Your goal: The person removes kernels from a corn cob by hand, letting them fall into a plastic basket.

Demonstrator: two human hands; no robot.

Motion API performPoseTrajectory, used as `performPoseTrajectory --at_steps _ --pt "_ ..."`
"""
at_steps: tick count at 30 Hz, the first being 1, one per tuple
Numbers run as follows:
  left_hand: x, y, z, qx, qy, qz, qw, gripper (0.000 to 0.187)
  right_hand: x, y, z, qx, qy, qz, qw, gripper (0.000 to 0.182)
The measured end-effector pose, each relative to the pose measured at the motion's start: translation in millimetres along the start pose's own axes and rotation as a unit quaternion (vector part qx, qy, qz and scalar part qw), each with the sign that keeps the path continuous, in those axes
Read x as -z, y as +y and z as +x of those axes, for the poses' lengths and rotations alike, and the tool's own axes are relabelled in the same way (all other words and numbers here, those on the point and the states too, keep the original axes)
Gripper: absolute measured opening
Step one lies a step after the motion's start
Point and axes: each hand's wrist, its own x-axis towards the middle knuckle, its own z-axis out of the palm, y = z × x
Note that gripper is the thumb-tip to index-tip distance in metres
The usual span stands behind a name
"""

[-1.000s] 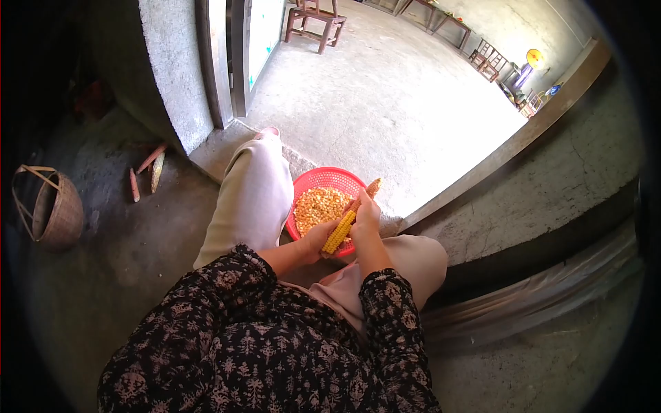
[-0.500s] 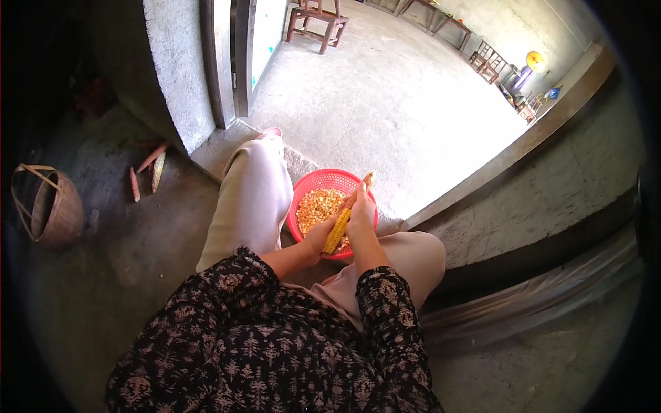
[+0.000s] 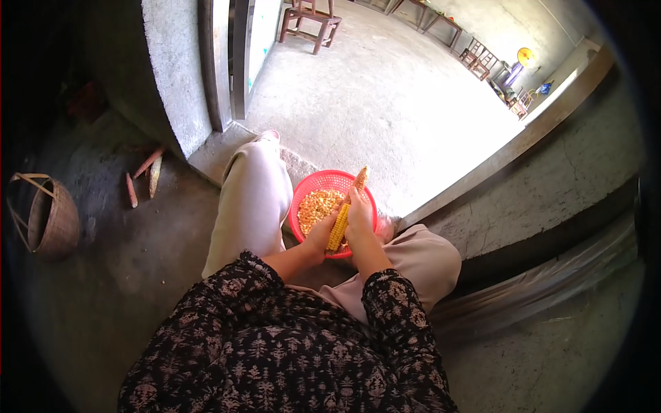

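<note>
Seated in a doorway, knees apart, red basket (image 3: 313, 180) on the floor between the legs. Loose yellow kernels (image 3: 316, 206) heaped inside it. Corn cob (image 3: 344, 213) held over the basket, tilted, upper end stripped bare and pointing away from the body, lower part still covered in kernels. Left hand (image 3: 319, 239) closed around the lower end of the cob from the left. Right hand (image 3: 359, 219) wrapped around the cob's middle from the right, fingers curled shut on it. Both hands touching along the cob. Woven basket (image 3: 41, 217) well apart on the dark floor to the left. Spent cobs (image 3: 146, 175) lying near the wall. Wooden stool (image 3: 308, 22) far out on the sunlit concrete.
</note>
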Motion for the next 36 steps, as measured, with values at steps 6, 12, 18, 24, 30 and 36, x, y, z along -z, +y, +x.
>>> performPoseTrajectory --at_steps 6,12,18,24,30,36 --pt "1.5 -2.5 2.3 0.012 0.0 0.003 1.0 0.033 3.8 -1.5 1.0 -0.055 0.008 0.022 0.998 0.02" --pt "1.3 5.3 1.6 0.003 -0.016 0.027 0.999 0.036 10.5 -13.6 15.0 -0.087 -0.029 -0.035 0.995 0.024" --pt "-9.0 10.2 1.3 -0.023 -0.031 0.023 0.999 0.035 11.8 -42.9 33.2 -0.091 -0.057 -0.078 0.991 0.027" --pt "-3.8 6.9 3.2 -0.03 -0.019 0.052 0.998 0.032 13.0 -23.2 49.5 -0.107 -0.052 0.03 0.992 0.026" --pt "9.0 4.9 5.8 -0.035 -0.043 0.091 0.994 0.026 28.7 -17.8 30.2 -0.088 -0.086 -0.019 0.992 0.029" --pt "4.0 13.2 -0.8 -0.015 -0.031 0.087 0.996 0.024 54.3 -25.6 13.2 -0.141 -0.146 -0.089 0.975 0.041"
